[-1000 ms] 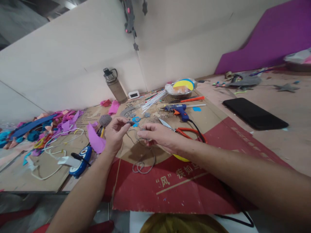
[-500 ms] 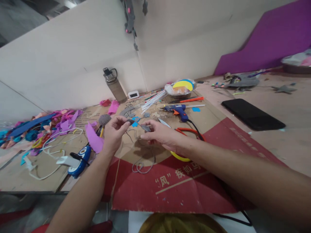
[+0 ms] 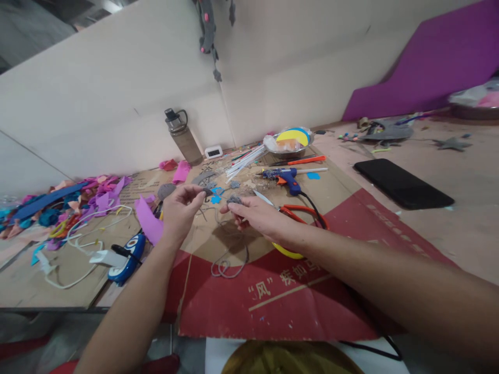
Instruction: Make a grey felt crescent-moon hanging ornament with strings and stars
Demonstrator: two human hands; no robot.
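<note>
Cloth (image 3: 288,358) of a dull olive shade bulges along the bottom edge, just below a cardboard sheet (image 3: 210,306) whose near part is red with printed characters. On it lies loose grey yarn (image 3: 247,257), looped below the two hands. A blue block (image 3: 128,262) with a white adapter (image 3: 107,258) sits off to the left, near the cardboard's edge. Beside the right forearm, which partly covers it, curves a yellow handle (image 3: 287,253).

Over the middle of the cardboard, the right hand (image 3: 257,215) pinches a mottled grey piece (image 3: 234,199) between thumb and fingers. Slightly apart from it, the left hand (image 3: 181,205) presses thumb and forefinger together on a small dark grey piece (image 3: 206,192). Whether a strand joins the two pieces is too fine to tell.

Purple felt (image 3: 148,221) lies just left of the left wrist, and a grey yarn ball (image 3: 166,191) shows behind that hand. Scissors (image 3: 264,199) with red handles lie past the right hand; a phone (image 3: 403,183) rests well to the right. Beyond the scissors is a blue glue gun (image 3: 287,181), then white sticks (image 3: 246,162) beside a metal bowl (image 3: 290,154). Farther back, a tilted-looking bottle (image 3: 186,143) stands near a small white device (image 3: 213,151) by the wall.
</note>
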